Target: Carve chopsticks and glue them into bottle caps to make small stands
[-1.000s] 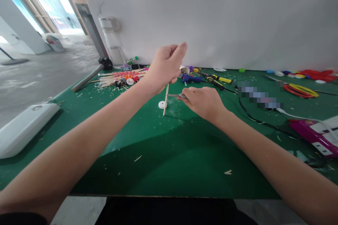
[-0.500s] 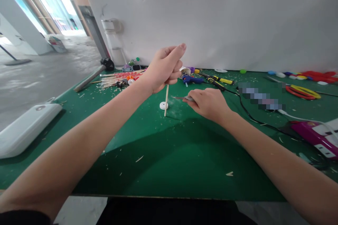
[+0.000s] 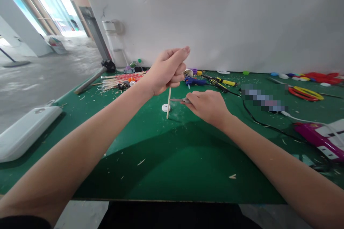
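My left hand (image 3: 172, 67) is closed around the upper part of a thin wooden stick (image 3: 168, 109), which stands nearly upright with its lower end at the green table (image 3: 172, 157). My right hand (image 3: 208, 107) grips a utility knife (image 3: 185, 100) by its handle, mostly hidden in the fingers. The knife's blade points left and its tip reaches the stick below my left fist. Just behind the stick's lower part lies a small white round disc (image 3: 164, 108) with small dark holes.
Bundled sticks (image 3: 113, 81) and a hammer (image 3: 91, 80) lie at the back left. A blue glue gun (image 3: 195, 81) is behind my hands. A white case (image 3: 29, 132) sits left, a purple power strip (image 3: 319, 139) right. Wood shavings (image 3: 232, 176) dot the table.
My right hand has moved a little left, bringing the knife blade from beside the stick to touching or crossing it. My left hand and the stick have stayed nearly still.
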The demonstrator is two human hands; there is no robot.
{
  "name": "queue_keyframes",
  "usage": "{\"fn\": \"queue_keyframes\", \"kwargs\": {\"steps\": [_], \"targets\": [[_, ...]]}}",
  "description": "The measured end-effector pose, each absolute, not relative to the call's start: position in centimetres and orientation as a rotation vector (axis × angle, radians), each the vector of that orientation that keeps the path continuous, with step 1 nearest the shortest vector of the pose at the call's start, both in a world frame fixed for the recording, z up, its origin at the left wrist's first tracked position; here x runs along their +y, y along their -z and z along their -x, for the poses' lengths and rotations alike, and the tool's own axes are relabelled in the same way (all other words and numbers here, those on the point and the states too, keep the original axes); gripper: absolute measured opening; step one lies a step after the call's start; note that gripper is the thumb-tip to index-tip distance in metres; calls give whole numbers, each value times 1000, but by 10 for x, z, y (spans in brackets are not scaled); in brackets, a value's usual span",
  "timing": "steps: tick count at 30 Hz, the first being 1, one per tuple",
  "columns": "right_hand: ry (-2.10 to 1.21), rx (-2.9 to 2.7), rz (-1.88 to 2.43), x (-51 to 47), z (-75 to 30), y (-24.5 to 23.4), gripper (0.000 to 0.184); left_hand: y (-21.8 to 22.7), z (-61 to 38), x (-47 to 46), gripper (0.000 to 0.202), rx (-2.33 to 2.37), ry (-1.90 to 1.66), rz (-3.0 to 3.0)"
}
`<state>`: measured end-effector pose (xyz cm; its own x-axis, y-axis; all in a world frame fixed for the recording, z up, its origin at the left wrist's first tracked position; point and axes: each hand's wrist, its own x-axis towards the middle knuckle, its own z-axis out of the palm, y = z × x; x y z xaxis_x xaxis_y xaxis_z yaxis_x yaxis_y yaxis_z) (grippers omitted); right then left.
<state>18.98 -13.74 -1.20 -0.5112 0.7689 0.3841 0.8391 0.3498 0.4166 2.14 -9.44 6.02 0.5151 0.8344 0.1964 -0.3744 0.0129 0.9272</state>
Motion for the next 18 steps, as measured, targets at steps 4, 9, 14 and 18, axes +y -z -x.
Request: {"fn": "queue_keyframes", "kwargs": {"steps": [4,9,14,18], "targets": [[900,-2442,1509,-138,-187,13,45,-59,-19,-91,35,475,-1024,-1160],[912,-2432,1539,-140,-184,12,47,-59,-19,-91,34,477,-1015,-1135],[943,-2416,1566,-141,-185,8,44,-60,-19,-91,33,485,-1016,-1092],[959,-2422,1572,-143,-186,5,43,-60,-17,-91,35,447,-1001,-1129]]}}
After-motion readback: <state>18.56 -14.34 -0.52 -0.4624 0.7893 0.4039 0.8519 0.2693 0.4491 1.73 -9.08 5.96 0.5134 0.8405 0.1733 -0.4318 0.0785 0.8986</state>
